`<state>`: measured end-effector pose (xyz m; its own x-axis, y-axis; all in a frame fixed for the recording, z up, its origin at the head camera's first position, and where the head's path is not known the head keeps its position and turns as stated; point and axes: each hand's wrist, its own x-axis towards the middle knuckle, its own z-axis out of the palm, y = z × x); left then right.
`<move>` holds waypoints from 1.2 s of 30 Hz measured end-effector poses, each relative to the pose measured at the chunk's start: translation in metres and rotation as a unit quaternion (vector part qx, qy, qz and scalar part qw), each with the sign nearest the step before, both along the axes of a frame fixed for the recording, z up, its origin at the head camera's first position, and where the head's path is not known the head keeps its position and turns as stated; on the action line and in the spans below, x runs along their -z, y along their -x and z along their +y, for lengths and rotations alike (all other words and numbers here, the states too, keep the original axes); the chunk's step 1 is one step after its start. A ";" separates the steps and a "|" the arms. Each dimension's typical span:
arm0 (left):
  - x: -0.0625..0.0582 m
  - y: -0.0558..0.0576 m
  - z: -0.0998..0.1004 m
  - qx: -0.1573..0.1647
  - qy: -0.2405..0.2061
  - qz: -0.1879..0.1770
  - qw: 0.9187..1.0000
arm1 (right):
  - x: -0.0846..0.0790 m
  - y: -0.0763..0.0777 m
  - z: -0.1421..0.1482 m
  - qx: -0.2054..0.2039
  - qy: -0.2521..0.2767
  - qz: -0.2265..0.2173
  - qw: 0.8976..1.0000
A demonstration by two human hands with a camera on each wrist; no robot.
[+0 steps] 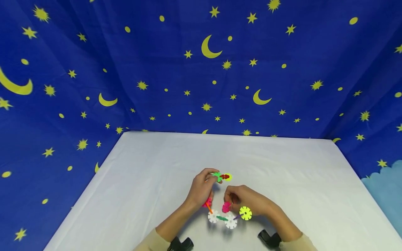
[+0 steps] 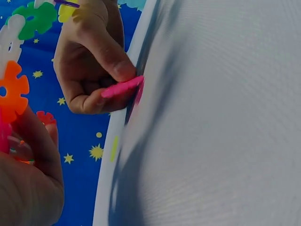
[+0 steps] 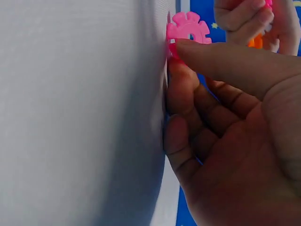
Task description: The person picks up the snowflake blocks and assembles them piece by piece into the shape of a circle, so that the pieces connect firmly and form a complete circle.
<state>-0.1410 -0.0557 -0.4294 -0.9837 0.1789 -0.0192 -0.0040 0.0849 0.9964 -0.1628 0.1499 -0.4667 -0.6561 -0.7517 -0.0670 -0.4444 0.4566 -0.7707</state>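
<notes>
My left hand [image 1: 201, 190] grips a chain of slotted plastic snowflake discs. A green disc [image 1: 217, 176], a red disc [image 1: 224, 176] and a yellow one stick out past its fingertips. Below the palm the chain runs through a pink disc [image 1: 207, 202], an orange disc [image 2: 14, 89] and a white disc [image 1: 213, 216]. It goes on through a dark green disc [image 1: 222, 218], another white one and a purple one to a yellow disc [image 1: 245, 213]. My right hand [image 1: 249, 200] pinches a separate pink disc [image 3: 197, 29] between thumb and forefinger, just above the tabletop.
A white cloth-covered table [image 1: 157, 167] lies under both hands. Blue curtain [image 1: 176, 69] with yellow stars and moons stands behind and at the sides. Black wrist-camera parts [image 1: 269, 240] show near both forearms.
</notes>
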 end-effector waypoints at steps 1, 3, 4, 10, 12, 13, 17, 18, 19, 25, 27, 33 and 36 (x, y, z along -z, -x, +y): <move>0.004 0.002 0.000 0.003 0.000 -0.002 1.000 | 0.000 0.001 0.001 0.006 0.006 -0.016 1.000; 0.015 0.006 -0.001 0.009 -0.005 -0.003 1.000 | 0.000 0.002 0.004 0.019 0.020 -0.039 0.999; 0.019 0.008 -0.002 0.012 -0.006 -0.002 1.000 | 0.000 0.003 0.005 0.027 0.027 -0.045 0.998; 0.032 0.012 -0.002 0.014 0.002 0.011 1.000 | 0.001 0.005 0.013 0.065 0.064 -0.037 0.995; 0.032 0.012 -0.002 0.013 0.004 0.013 1.000 | 0.001 0.006 0.014 0.072 0.074 -0.034 0.994; 0.032 0.012 -0.002 0.013 0.005 0.012 1.000 | 0.000 0.006 0.014 0.077 0.079 -0.034 0.993; 0.032 0.012 -0.002 0.011 0.017 0.016 1.000 | -0.002 0.007 0.016 0.101 0.097 -0.051 0.989; 0.032 0.012 -0.002 0.010 0.021 0.016 1.000 | -0.003 0.006 0.016 0.108 0.099 -0.057 0.988; 0.033 0.012 -0.002 0.008 0.024 0.019 1.000 | -0.004 0.006 0.016 0.114 0.101 -0.060 0.987; 0.034 0.012 -0.001 -0.003 0.025 0.024 0.999 | -0.021 0.001 0.013 0.143 0.130 -0.086 0.977; 0.034 0.012 -0.001 -0.004 0.025 0.022 0.999 | -0.027 -0.001 0.013 0.153 0.146 -0.097 0.973; 0.034 0.011 -0.001 0.004 0.029 0.020 0.999 | -0.019 0.003 0.017 0.194 0.188 -0.111 0.956; 0.034 0.011 -0.002 0.010 0.028 0.019 0.999 | -0.012 0.006 0.019 0.212 0.207 -0.113 0.948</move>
